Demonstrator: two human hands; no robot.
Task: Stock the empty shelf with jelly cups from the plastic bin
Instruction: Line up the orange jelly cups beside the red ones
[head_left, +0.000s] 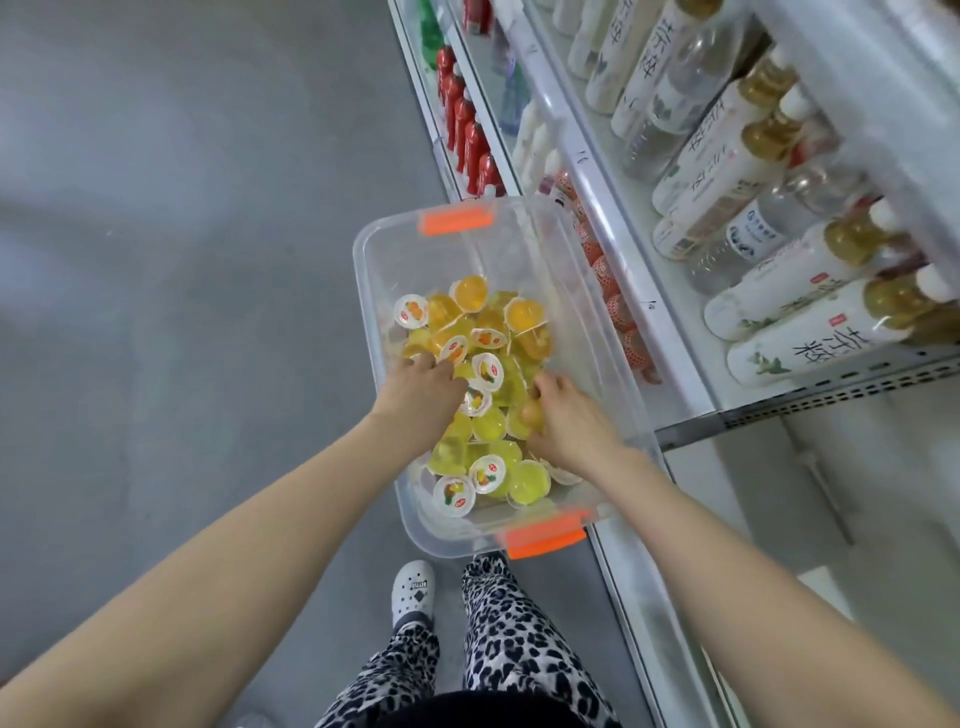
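Both hands are down in the clear rectangular plastic bin (363, 291) with orange latches! The left hand (421, 387) digs into the heap of small yellow and orange jelly cups (488, 364) beneath it, fingers curled, tips buried; whether it grips one, can't tell. The right hand (566, 415), just beside it, curls round a cup in that heap.

Yellow and orange jelly cups (527, 480), clear bin (364, 312), orange latches (457, 221), leopard-print trousers (514, 639), white clog (413, 592), seemingly red bottles (465, 130)
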